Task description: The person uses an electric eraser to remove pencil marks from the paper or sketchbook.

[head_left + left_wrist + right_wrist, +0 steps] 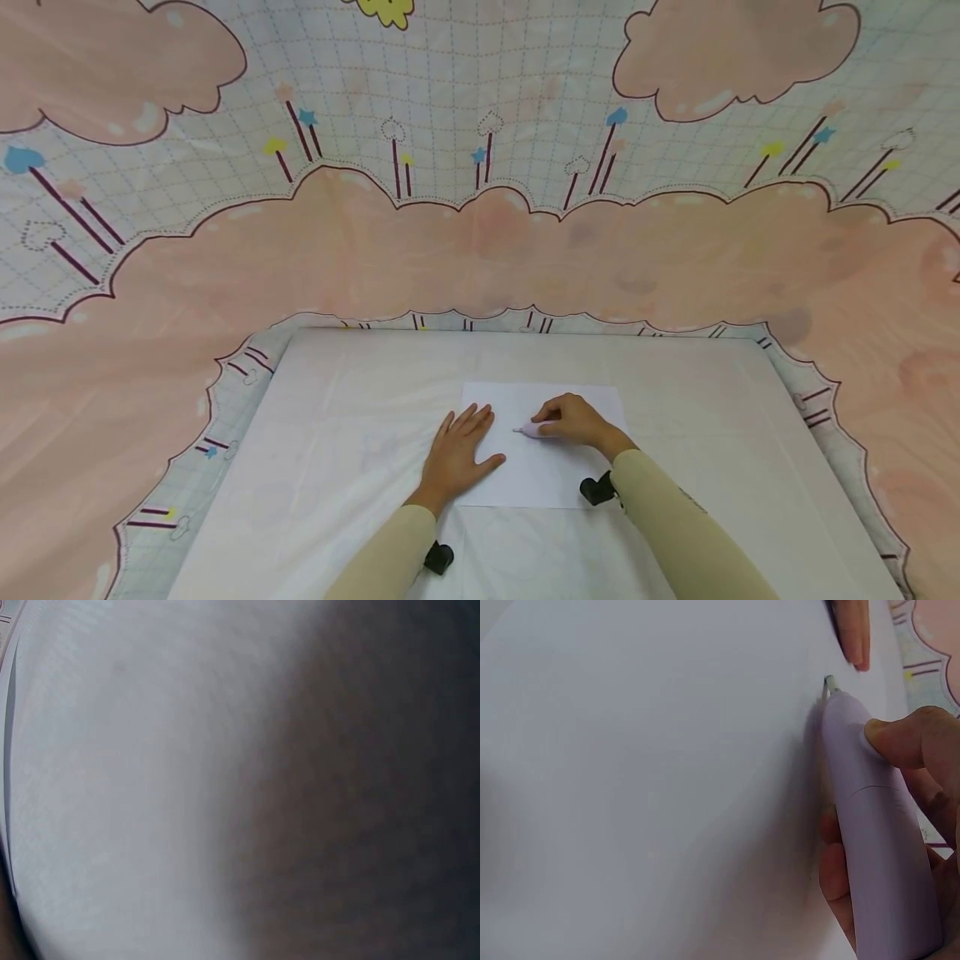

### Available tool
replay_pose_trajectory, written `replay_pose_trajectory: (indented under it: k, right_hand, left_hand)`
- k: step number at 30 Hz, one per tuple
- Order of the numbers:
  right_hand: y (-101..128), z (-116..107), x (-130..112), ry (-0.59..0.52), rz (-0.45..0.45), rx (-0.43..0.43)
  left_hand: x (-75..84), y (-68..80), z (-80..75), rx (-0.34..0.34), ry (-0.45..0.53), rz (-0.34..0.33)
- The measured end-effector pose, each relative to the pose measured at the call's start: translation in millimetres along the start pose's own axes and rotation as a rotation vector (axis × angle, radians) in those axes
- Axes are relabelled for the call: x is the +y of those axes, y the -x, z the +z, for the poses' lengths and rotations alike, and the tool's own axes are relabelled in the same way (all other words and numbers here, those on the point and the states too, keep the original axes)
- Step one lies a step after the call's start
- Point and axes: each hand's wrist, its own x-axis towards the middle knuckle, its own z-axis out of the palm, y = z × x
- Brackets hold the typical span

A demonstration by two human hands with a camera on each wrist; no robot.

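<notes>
A white sheet of paper [525,485] lies flat before me. My left hand [459,457] rests on its left side, fingers straight and thumb spread. My right hand [576,418] grips a lilac electric eraser [881,847], fingers wrapped round its thick body. In the right wrist view the thumb [911,739] sits on the round button near the front. The narrow pale tip [832,684] points down at the paper, its end right at the surface. Fingertips of the left hand show just beyond it. The left wrist view is mostly blurred white surface and dark shadow.
A white cloth covers the table [337,417]. Behind and around it hangs a backdrop [480,250] printed with peach clouds. Black wrist cameras [597,489] are strapped on both wrists, by the pale green sleeves [686,533].
</notes>
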Motion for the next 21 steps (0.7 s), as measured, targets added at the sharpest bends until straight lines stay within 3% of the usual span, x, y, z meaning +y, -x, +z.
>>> replay_pose_trajectory:
  k: [21]
  right_hand:
    - [-10.6, 10.9, -1.5, 0.005, -0.058, -0.023]
  left_hand:
    - [0.1, -0.1, 1.7, 0.019, 0.015, 0.007]
